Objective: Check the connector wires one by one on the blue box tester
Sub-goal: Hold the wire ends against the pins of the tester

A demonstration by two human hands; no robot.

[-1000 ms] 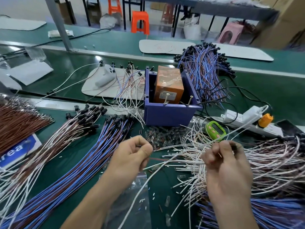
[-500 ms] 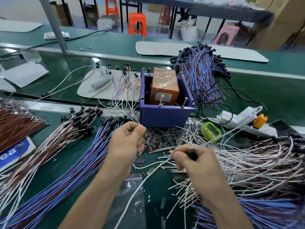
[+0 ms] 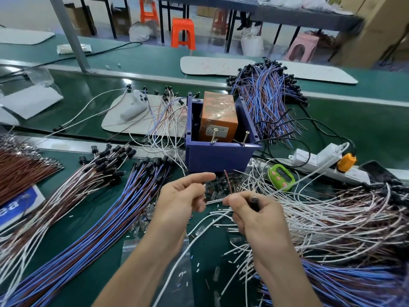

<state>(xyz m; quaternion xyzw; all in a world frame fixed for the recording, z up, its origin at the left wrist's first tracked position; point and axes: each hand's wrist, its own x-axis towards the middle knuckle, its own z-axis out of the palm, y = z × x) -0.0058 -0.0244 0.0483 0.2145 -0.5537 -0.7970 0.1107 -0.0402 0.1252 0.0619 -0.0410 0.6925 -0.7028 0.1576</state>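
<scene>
Wire [image 3: 228, 181]: one, with a black connector. The right hand [image 3: 261, 220] grips it; left hand [image 3: 179, 200] fingers pinch its white lead, and the brown lead points up. The hands, well apart a second ago, now meet just near of the box [image 3: 219, 158] with the leads spread, probably ready for the two screws [image 3: 213, 137].
Bench [image 3: 354, 120]: green. Blue bundles [image 3: 99, 218] left, white tangle [image 3: 332, 218] right.
Far: orange stools [image 3: 183, 33].
</scene>
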